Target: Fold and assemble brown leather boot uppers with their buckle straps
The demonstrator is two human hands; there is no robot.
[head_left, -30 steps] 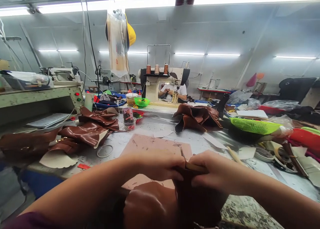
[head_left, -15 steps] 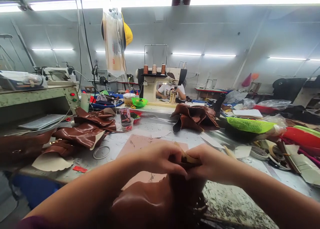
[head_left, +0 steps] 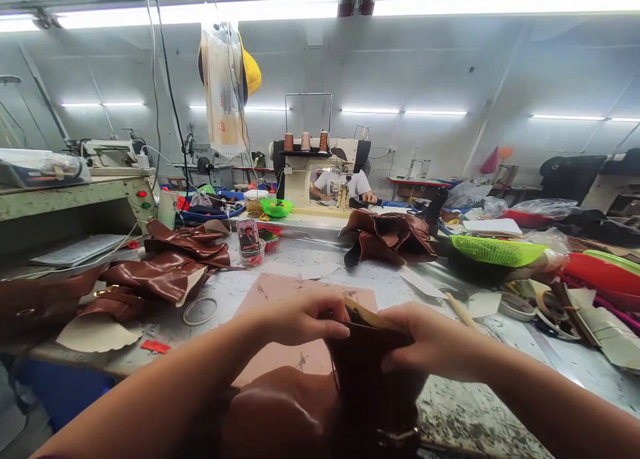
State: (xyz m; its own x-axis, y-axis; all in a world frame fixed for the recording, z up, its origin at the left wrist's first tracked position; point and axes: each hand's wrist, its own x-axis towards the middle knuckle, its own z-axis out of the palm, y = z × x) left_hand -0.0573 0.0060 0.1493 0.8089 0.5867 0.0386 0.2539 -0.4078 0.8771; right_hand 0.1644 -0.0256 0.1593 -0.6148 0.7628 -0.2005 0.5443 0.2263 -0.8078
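Leather [head_left: 370, 369] stands before the pink board [head_left: 283, 360], its upper rim pinched by left hand [head_left: 306, 319] and right hand [head_left: 425, 339], seemingly during edge working, the next move calling for even finger pressure

Bare left hand [head_left: 305, 322], bare right hand [head_left: 430, 335]; left forearm [head_left: 165, 385], right forearm [head_left: 550, 399] bare; purple sleeve edge [head_left: 47, 456] beside left forearm.

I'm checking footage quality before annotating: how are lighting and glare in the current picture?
Head view: the ceiling tubes are blown out to white; head view: the brown leather near the bottom shows a pale glare streak; head view: the leather piece between left hand and right hand is in shadow, obscuring surface detail.
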